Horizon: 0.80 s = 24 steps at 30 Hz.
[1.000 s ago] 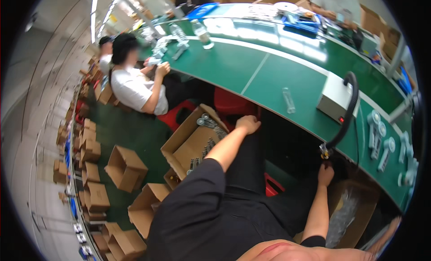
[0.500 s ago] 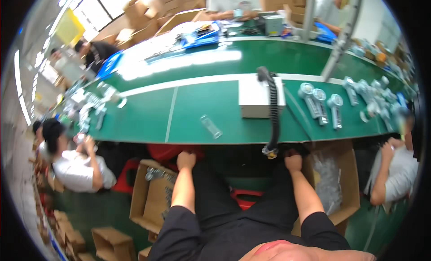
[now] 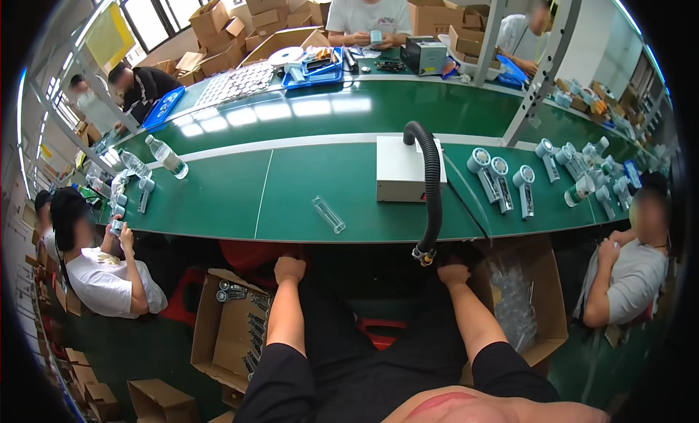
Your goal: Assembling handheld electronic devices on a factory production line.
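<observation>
My left hand rests by my left knee, just under the near edge of the green table. My right hand lies by my right knee, beside the brass-coloured end of a black flexible hose. The fingers of both hands are turned away and shadowed, so their closing does not show. Nothing visible is in either hand. On the tabletop ahead lies a clear plastic piece. The hose rises from a white box-shaped machine and hangs over the table edge.
Left of my legs stands a carton holding several small handheld devices. Another carton with clear plastic pieces is at my right. Pale blue handheld fans lie on the table's right side. Co-workers sit at both sides and across.
The picture has moved a little and become sharper; table items appear slightly lower and most sit further left. My hands stay by my knees.
</observation>
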Each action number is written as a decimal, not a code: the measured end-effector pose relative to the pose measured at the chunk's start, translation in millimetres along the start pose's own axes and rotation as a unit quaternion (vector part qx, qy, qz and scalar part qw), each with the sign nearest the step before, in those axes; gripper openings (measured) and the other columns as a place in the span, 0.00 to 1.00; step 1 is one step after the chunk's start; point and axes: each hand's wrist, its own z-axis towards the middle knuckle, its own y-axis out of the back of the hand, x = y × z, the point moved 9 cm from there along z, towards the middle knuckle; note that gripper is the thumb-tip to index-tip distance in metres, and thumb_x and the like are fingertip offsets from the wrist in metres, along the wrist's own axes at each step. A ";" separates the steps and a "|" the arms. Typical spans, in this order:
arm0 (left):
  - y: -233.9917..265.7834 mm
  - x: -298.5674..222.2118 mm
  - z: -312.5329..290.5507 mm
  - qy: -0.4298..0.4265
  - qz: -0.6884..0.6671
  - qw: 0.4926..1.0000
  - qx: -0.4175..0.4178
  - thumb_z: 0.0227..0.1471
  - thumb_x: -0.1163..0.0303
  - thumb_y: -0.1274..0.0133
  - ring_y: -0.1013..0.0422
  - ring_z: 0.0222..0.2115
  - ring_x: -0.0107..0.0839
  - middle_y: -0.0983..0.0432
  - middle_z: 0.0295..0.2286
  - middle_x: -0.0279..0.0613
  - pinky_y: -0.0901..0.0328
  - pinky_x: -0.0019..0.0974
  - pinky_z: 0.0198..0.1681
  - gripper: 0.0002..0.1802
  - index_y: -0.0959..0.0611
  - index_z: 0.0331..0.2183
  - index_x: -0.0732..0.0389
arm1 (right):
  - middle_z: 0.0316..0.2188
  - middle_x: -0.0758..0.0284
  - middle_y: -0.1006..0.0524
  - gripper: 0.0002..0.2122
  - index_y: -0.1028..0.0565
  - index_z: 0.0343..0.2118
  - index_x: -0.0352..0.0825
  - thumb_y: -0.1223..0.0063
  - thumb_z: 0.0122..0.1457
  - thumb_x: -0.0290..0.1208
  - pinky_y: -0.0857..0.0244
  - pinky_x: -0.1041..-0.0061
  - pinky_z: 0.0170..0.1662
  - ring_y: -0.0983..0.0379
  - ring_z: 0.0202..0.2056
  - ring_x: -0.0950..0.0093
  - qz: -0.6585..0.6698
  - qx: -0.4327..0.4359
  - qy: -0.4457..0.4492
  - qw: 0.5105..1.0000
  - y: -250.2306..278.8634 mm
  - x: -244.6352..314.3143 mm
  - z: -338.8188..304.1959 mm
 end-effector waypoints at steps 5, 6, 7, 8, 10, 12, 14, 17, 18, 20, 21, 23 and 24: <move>2.4 14.0 0.7 0.019 0.008 1.000 0.006 0.56 0.57 0.46 0.21 0.46 0.60 0.17 0.42 0.61 0.28 0.55 0.54 0.20 0.11 0.43 0.57 | 0.60 0.54 0.24 0.33 0.27 0.63 0.47 0.54 0.63 0.64 0.32 0.53 0.63 0.26 0.60 0.51 0.048 0.099 0.019 0.994 12.9 17.7 -8.0; 2.8 16.1 -1.1 0.021 0.020 1.000 0.007 0.55 0.57 0.46 0.21 0.46 0.60 0.17 0.42 0.61 0.28 0.54 0.54 0.20 0.11 0.43 0.58 | 0.60 0.53 0.24 0.32 0.27 0.63 0.47 0.54 0.63 0.64 0.31 0.55 0.62 0.26 0.60 0.51 0.045 0.104 0.019 0.993 20.2 21.5 -16.1; 3.7 18.1 -1.0 0.025 0.021 0.999 0.006 0.55 0.57 0.46 0.21 0.46 0.60 0.17 0.42 0.61 0.28 0.54 0.54 0.20 0.11 0.43 0.58 | 0.60 0.53 0.24 0.32 0.27 0.63 0.47 0.54 0.63 0.64 0.31 0.55 0.62 0.26 0.60 0.51 0.044 0.106 0.022 0.993 16.9 22.9 -16.8; 3.4 18.6 0.9 0.027 0.015 0.999 0.012 0.53 0.59 0.45 0.21 0.46 0.60 0.17 0.41 0.62 0.28 0.54 0.53 0.20 0.11 0.42 0.61 | 0.59 0.52 0.23 0.34 0.27 0.63 0.46 0.53 0.62 0.66 0.31 0.57 0.63 0.26 0.60 0.51 0.043 0.084 0.016 0.995 15.8 21.3 -14.0; 0.1 16.7 0.3 0.030 0.016 0.999 0.021 0.50 0.61 0.45 0.21 0.45 0.60 0.17 0.40 0.63 0.28 0.53 0.53 0.21 0.11 0.41 0.65 | 0.58 0.52 0.23 0.35 0.27 0.63 0.45 0.53 0.61 0.67 0.31 0.59 0.63 0.25 0.60 0.52 0.042 0.069 0.007 0.997 -2.2 5.9 -2.6; -3.7 -3.4 5.2 0.006 0.012 1.000 0.012 0.51 0.60 0.44 0.21 0.46 0.59 0.17 0.42 0.63 0.28 0.53 0.53 0.21 0.11 0.40 0.64 | 0.60 0.52 0.23 0.40 0.27 0.64 0.42 0.49 0.58 0.70 0.32 0.60 0.64 0.27 0.62 0.54 0.059 0.056 0.013 0.997 -27.1 -25.6 37.4; 3.9 13.4 0.6 0.004 0.026 1.000 0.002 0.53 0.58 0.45 0.21 0.45 0.59 0.17 0.41 0.64 0.27 0.54 0.52 0.21 0.10 0.38 0.66 | 0.61 0.52 0.24 0.43 0.26 0.63 0.38 0.46 0.55 0.72 0.33 0.62 0.65 0.28 0.63 0.56 0.031 0.162 0.043 0.985 -31.3 -1.8 25.4; 9.6 18.1 -4.7 0.007 0.020 1.000 0.000 0.53 0.58 0.44 0.21 0.45 0.60 0.17 0.41 0.64 0.27 0.54 0.53 0.22 0.11 0.39 0.67 | 0.59 0.52 0.23 0.42 0.25 0.62 0.36 0.45 0.56 0.70 0.33 0.63 0.65 0.27 0.62 0.57 0.030 0.170 0.018 0.985 -10.6 12.0 -1.3; 9.5 14.7 -2.2 0.005 0.015 1.000 -0.009 0.54 0.57 0.44 0.21 0.45 0.60 0.17 0.41 0.64 0.27 0.54 0.53 0.22 0.11 0.39 0.67 | 0.60 0.51 0.24 0.41 0.25 0.63 0.38 0.44 0.56 0.69 0.33 0.62 0.65 0.27 0.62 0.56 0.007 0.184 0.041 0.982 -15.6 11.2 1.3; 3.3 18.6 -1.4 0.006 0.015 1.000 -0.005 0.54 0.56 0.44 0.21 0.45 0.61 0.17 0.41 0.64 0.27 0.55 0.53 0.23 0.11 0.39 0.67 | 0.61 0.49 0.25 0.40 0.25 0.63 0.39 0.44 0.57 0.68 0.33 0.62 0.65 0.27 0.62 0.56 -0.021 0.208 0.057 0.976 -23.4 7.6 -5.4; 1.7 27.7 -2.2 0.014 0.021 1.000 -0.009 0.55 0.55 0.44 0.21 0.46 0.61 0.17 0.41 0.64 0.28 0.55 0.53 0.23 0.11 0.39 0.66 | 0.62 0.48 0.27 0.39 0.26 0.63 0.40 0.43 0.57 0.67 0.32 0.59 0.64 0.28 0.62 0.54 -0.019 0.194 0.025 0.981 -16.3 13.6 -16.1; -0.3 35.6 -0.7 0.026 0.026 0.999 -0.014 0.56 0.54 0.45 0.22 0.46 0.61 0.17 0.42 0.64 0.28 0.55 0.53 0.23 0.12 0.40 0.66 | 0.63 0.47 0.28 0.38 0.26 0.63 0.40 0.42 0.58 0.65 0.32 0.57 0.64 0.28 0.63 0.52 -0.020 0.180 -0.003 0.983 -6.5 20.6 -36.1; -0.4 38.6 0.5 0.012 0.019 1.000 -0.022 0.56 0.53 0.45 0.22 0.46 0.61 0.17 0.42 0.64 0.28 0.56 0.52 0.23 0.12 0.40 0.65 | 0.64 0.47 0.30 0.37 0.27 0.64 0.41 0.42 0.58 0.64 0.32 0.54 0.63 0.29 0.63 0.49 -0.005 0.148 -0.005 0.989 -2.4 24.6 -44.8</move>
